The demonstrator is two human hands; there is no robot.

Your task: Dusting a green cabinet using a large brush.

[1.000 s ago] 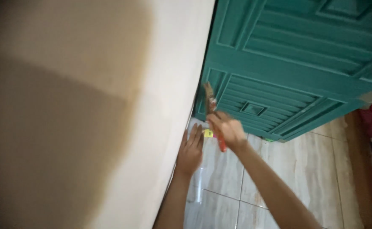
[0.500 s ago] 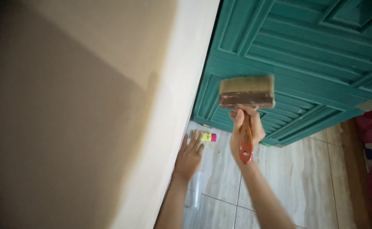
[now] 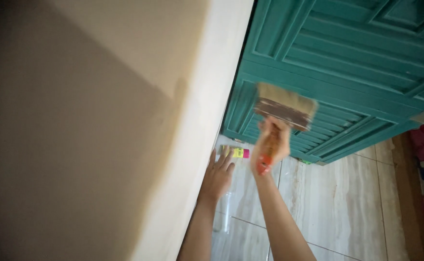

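From the head camera, the right hand [image 3: 271, 142] is closed round the orange handle of a wide paintbrush [image 3: 283, 110], bristles up and tilted, held in the air in front of the teal panelled door [image 3: 347, 63] (the brush is blurred). The left hand [image 3: 216, 175] lies flat with fingers spread against the edge of the pale wall [image 3: 192, 145], holding nothing. Just beyond its fingertips a small yellow-and-pink tube [image 3: 238, 152] lies on the tiled floor [image 3: 337, 208].

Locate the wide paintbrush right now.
Head view, centre-right: the wide paintbrush is raised in the right hand, bristles up, before the teal door.
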